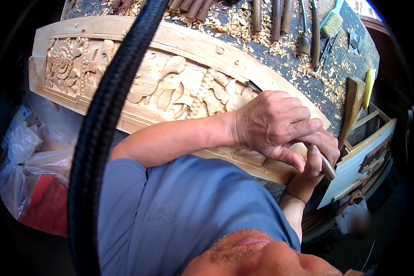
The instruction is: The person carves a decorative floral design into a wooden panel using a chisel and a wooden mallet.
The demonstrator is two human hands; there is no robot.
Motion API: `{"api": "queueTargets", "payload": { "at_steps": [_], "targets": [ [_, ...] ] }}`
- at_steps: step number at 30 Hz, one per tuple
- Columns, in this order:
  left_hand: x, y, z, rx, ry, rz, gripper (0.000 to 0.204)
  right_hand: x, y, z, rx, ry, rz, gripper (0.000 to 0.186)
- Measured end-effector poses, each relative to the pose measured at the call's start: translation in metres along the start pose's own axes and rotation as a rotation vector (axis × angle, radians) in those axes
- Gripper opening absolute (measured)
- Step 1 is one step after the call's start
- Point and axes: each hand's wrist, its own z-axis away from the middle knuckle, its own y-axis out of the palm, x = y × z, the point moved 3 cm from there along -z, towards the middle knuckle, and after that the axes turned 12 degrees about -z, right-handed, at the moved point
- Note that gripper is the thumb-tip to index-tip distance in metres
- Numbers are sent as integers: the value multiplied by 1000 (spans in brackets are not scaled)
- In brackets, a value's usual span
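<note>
A long pale wooden panel (170, 83) carved with flowers and leaves in relief lies across a dark workbench (308, 78). My left hand (276, 124) rests on the panel's right end, fingers curled over a carving chisel. The chisel's dark blade (253, 86) pokes out beyond my knuckles onto the carving. Its handle end (328, 169) shows below my fingers. My right hand (308, 170) comes up from below and grips that handle end, thumb upright against it. My blue sleeve covers the lower middle.
Wood shavings litter the bench. Several chisels (276, 18), a small brush (331, 23) and a wooden mallet (354, 106) lie at the back right. A black braided cord (106, 119) crosses the view. Plastic bags (27, 156) sit lower left. Another person (354, 216) crouches lower right.
</note>
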Motion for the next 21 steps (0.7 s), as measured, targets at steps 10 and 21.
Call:
{"api": "queueTargets", "payload": {
  "at_steps": [10,21],
  "targets": [
    [-2,-6,2,84,-76,-40,74,-4,-1,-3,61,-9,6,34],
    [8,-13,0,229,-41,47,71,-16,-2,5,73,53,-99,38]
  ]
}}
